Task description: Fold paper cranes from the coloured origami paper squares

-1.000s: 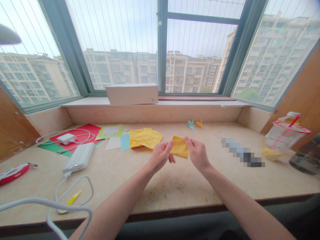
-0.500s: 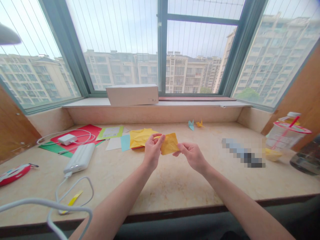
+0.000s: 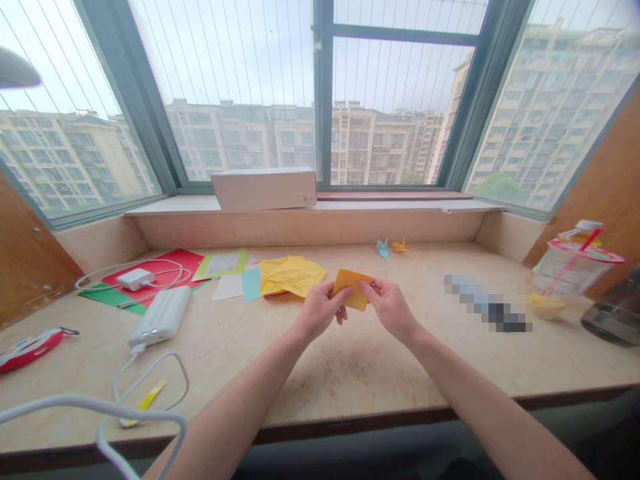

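A folded piece of orange-yellow paper (image 3: 353, 287) is held above the marble counter (image 3: 350, 367), a little past its middle. My left hand (image 3: 320, 312) pinches the paper's left edge with thumb and fingers. My right hand (image 3: 390, 307) pinches its right edge. Both hands are closed on the paper and nearly touch each other.
A crumpled yellow sheet (image 3: 290, 275) lies just behind my left hand, beside blue, green and red papers (image 3: 165, 263). A power bank (image 3: 163, 315), charger and white cables (image 3: 150, 393) sit at the left. Two small paper cranes (image 3: 390, 247) stand at the back. A plastic cup (image 3: 575, 267) stands at the right.
The hands came closer together and the paper is now folded smaller between them. Half a second ago my left hand held it higher and further left.
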The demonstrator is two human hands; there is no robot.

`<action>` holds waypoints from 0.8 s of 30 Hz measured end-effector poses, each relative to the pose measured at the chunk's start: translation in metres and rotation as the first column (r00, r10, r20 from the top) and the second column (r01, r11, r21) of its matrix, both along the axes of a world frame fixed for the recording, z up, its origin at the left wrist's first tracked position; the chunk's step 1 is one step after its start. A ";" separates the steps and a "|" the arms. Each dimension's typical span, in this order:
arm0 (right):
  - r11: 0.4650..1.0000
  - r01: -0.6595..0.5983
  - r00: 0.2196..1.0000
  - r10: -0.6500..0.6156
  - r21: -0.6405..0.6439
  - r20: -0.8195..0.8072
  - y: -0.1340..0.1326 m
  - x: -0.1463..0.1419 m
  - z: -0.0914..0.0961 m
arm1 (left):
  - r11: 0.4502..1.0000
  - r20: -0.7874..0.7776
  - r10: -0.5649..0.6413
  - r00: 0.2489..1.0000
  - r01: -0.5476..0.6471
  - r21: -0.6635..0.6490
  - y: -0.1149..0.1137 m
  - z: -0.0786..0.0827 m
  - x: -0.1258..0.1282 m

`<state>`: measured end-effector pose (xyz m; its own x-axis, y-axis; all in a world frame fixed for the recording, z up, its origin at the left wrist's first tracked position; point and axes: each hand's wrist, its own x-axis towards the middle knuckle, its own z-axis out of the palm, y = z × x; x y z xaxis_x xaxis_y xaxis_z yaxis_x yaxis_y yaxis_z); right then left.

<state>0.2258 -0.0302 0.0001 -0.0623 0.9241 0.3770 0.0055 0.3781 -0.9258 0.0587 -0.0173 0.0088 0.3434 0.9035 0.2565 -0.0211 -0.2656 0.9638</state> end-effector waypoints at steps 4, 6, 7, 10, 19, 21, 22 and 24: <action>0.999 -0.030 0.996 0.033 -0.043 0.077 -0.002 0.002 0.002 | 0.990 0.087 0.133 0.987 -0.136 0.028 -0.001 0.001 0.000; 0.994 -0.094 0.987 0.100 -0.049 0.124 -0.004 0.001 0.004 | 0.977 0.135 0.206 0.969 -0.212 0.032 -0.001 0.002 -0.001; 0.990 -0.130 0.981 0.136 -0.049 0.141 -0.005 0.001 0.004 | 0.971 0.150 0.231 0.961 -0.238 0.033 0.000 0.002 -0.002; 0.978 -0.199 0.962 0.206 -0.058 0.176 -0.007 0.000 0.005 | 0.956 0.139 0.275 0.951 -0.285 0.063 0.000 0.002 -0.003; 0.985 -0.163 0.930 0.173 -0.058 0.325 -0.006 0.003 0.002 | 0.914 -0.067 0.331 0.941 -0.302 0.273 -0.001 0.007 -0.009; 0.987 -0.157 0.921 0.163 -0.045 0.354 -0.007 0.003 0.003 | 0.919 -0.053 0.316 0.947 -0.292 0.265 0.000 0.007 -0.008; 0.987 -0.153 0.920 0.157 -0.042 0.358 -0.007 0.003 0.004 | 0.920 -0.038 0.314 0.949 -0.294 0.261 0.000 0.007 -0.008; 0.988 -0.149 0.926 0.156 -0.046 0.344 -0.007 0.002 0.005 | 0.916 -0.012 0.317 0.948 -0.303 0.263 0.001 0.006 -0.008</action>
